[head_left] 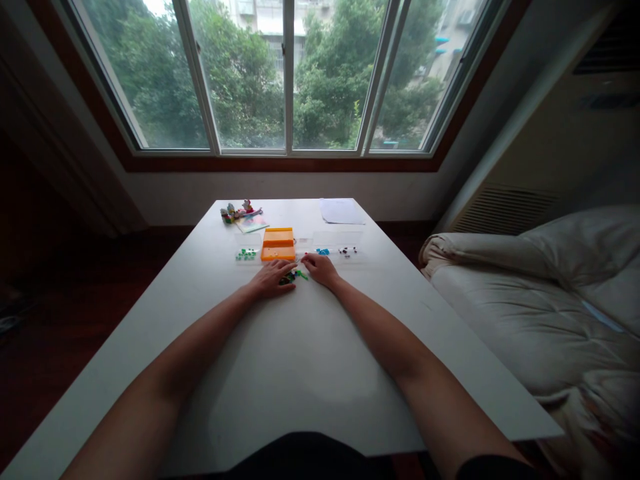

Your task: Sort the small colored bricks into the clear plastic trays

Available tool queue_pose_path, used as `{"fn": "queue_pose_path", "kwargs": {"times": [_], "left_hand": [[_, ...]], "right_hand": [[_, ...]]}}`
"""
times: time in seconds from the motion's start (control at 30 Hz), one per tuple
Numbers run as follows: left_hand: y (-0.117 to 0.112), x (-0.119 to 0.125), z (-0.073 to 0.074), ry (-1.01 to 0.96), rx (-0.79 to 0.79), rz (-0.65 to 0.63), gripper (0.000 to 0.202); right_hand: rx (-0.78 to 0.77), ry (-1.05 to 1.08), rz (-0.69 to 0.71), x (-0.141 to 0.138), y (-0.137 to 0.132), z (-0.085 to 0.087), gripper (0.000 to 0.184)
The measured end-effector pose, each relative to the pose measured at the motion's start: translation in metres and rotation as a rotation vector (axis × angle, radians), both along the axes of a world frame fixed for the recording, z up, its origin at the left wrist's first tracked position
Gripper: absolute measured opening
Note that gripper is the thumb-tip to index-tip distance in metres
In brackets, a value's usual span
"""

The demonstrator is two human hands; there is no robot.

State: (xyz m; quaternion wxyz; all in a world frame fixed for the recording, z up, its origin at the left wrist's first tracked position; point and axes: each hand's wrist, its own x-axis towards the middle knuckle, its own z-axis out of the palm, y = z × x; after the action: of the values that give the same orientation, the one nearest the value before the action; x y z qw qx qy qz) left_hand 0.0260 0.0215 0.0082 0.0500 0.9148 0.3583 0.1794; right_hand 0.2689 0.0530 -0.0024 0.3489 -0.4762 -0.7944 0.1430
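My left hand (273,279) rests on the white table (300,373), its thumb and fingers apart around a small heap of green and dark pieces (290,277). Some bright green pieces stick out of the heap toward my right hand (323,269). That hand's fingers are drawn together beside the clear boxes. A tiny red spot shows at its fingertips; whether it is a piece or a nail I cannot tell. Just beyond my left hand stands an orange box (279,243), with small bits in its front part.
Left of the orange box, a clear box holds green pieces (246,255). To the right are blue pieces (323,251) and dark pieces (347,251) in clear boxes. Farther back lie colourful figures (240,211), a printed sheet (253,223) and white papers (342,211). A sofa (520,293) flanks the table.
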Motion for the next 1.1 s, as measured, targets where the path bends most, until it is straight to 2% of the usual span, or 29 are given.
{"fn": "queue_pose_path", "kwargs": {"times": [0.27,0.47,0.67,0.8,0.93,1.1], "left_hand": [[0.016,0.022,0.002,0.016,0.067,0.067,0.059],[0.017,0.037,0.004,-0.02,0.044,0.08,0.038],[0.01,0.051,0.006,-0.007,0.073,0.199,0.049],[0.012,0.06,0.003,0.004,0.082,0.271,0.042],[0.015,0.059,0.002,-0.004,0.076,0.279,0.03],[0.016,0.045,0.003,-0.052,0.082,0.307,0.027]], "right_hand": [[0.028,0.044,-0.06,0.001,-0.005,0.004,0.021],[0.086,0.119,-0.182,0.007,-0.002,0.007,0.027],[0.107,0.195,-0.271,0.009,0.001,0.009,0.03],[0.101,0.201,-0.28,0.01,0.002,0.008,0.031],[0.103,0.182,-0.272,0.011,0.001,0.006,0.03],[0.08,0.106,-0.197,0.008,-0.001,0.005,0.028]]}}
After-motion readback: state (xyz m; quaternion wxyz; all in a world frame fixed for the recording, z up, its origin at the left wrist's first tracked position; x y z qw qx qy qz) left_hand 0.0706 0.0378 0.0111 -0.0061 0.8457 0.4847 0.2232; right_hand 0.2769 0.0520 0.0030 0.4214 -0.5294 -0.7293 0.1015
